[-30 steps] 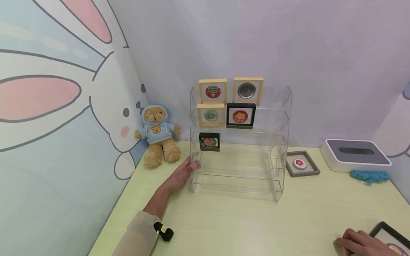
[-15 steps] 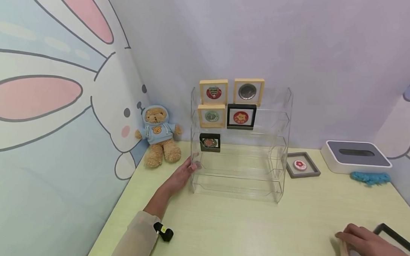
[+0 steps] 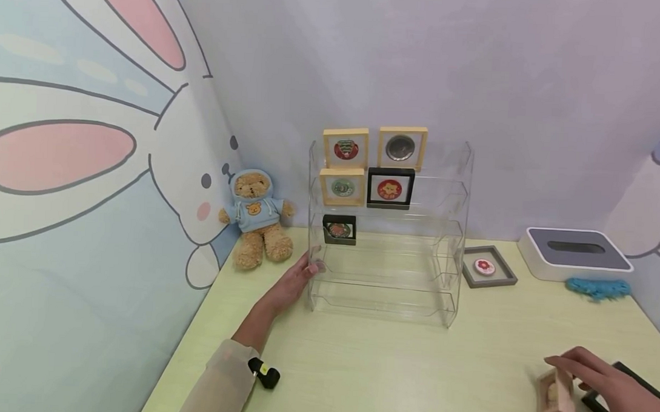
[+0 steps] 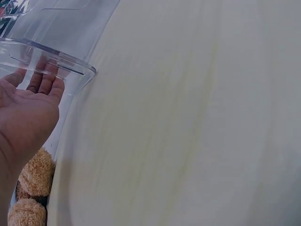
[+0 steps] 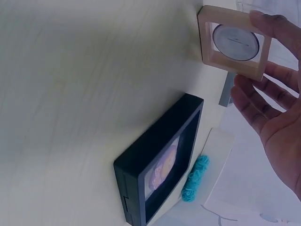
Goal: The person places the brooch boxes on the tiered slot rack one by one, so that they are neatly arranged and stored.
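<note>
My left hand rests against the lower left side panel of a clear tiered display rack. In the left wrist view the fingertips show through the rack's clear plastic. At the lower right of the head view, my right hand pinches a small light-wood display frame. The thumb is on one edge and fingers on the opposite edge; a round silvery disc sits inside the frame. Beside that hand, a black frame with a purple-and-yellow badge lies on the table, partly covered by the hand in the head view.
Several wooden and black framed badges, such as a black one, stand on the rack's upper tiers. To its right lie a grey frame, a white tissue box and a blue fuzzy item. A teddy bear sits left.
My right hand has raised and tilted the wooden frame up on its edge, shifting slightly away from me. The black frame shows less behind it. The left hand stays put.
</note>
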Motion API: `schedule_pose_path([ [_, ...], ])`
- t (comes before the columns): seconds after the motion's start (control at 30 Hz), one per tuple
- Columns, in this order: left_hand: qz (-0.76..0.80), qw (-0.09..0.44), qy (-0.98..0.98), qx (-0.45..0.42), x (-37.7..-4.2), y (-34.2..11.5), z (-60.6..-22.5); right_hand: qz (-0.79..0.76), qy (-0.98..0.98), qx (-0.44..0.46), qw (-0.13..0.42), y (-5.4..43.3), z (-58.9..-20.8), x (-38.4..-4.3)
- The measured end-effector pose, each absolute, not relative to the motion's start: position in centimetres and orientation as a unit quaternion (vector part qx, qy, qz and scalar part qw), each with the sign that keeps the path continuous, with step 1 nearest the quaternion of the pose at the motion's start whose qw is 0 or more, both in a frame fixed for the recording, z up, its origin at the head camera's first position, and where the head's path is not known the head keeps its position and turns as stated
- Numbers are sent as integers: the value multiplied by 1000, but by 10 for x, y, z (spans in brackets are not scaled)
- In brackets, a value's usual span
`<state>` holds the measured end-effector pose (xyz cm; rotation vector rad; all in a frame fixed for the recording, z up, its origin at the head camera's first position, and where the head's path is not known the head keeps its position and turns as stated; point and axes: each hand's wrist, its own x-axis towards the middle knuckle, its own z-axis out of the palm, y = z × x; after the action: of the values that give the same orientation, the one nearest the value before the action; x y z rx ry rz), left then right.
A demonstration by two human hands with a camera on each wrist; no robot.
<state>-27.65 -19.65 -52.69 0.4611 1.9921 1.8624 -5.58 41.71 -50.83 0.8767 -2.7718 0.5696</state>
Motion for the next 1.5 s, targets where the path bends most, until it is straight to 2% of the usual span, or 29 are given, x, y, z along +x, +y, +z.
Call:
schedule_pose_path([
  [0.2,655,182,715,161,-276,-198,-527,161,-924,340,68,431,-510,-60],
  [0.37,656,184,714,159,-274,-197,-525,95,-939,332,-8,439,-507,-65],
  [0.43,657,186,712,161,-274,-198,-524,67,-947,315,4,437,-505,-66],
  [0.53,657,186,712,163,-273,-198,-524,24,-960,274,54,428,-498,-68],
  [0.67,656,184,714,162,-273,-198,-524,-4,-960,238,149,415,-480,-76],
  [0.8,647,176,723,163,-272,-198,-525,19,-929,245,275,404,-460,-87],
  [0.93,641,169,730,166,-273,-197,-525,35,-894,254,367,392,-436,-99],
  [1.23,639,171,729,175,-274,-197,-524,55,-841,279,460,372,-399,-133],
  [1.5,637,171,732,172,-275,-197,-527,48,-824,319,466,346,-375,-158],
])
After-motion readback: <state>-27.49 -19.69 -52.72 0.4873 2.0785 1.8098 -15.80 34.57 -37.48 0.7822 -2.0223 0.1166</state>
